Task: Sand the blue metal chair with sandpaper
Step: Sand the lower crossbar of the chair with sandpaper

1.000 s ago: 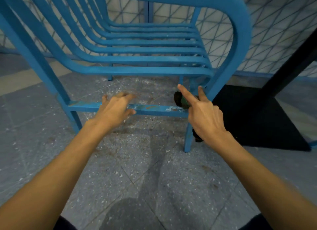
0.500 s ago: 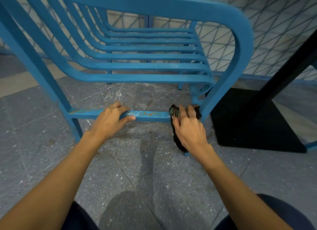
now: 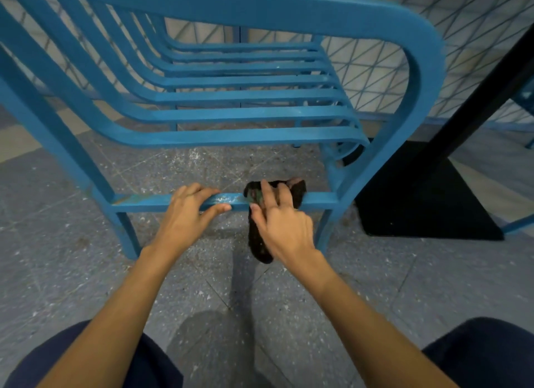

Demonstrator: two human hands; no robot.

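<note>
A blue metal chair with a seat of curved slats is seen standing on a grey speckled tiled floor, with its back rail near the camera and its seat running to the far side. A low blue crossbar is fixed between the two near legs, and scuffed, paler patches are seen on its top face. The crossbar is gripped by the left hand, with the fingers curled over the top and the thumb laid along the near face. Just to its right, a dark, crumpled sheet of sandpaper is draped over the same bar and is held against it by the right hand, with the fingers spread over the top and the thumb pressed on the near side; the loose end hangs below the bar. A flat black base plate and a slanted black post are seen at the right, and a wire mesh fence at the far side. Dark blue trouser knees are seen at the near edge.
</note>
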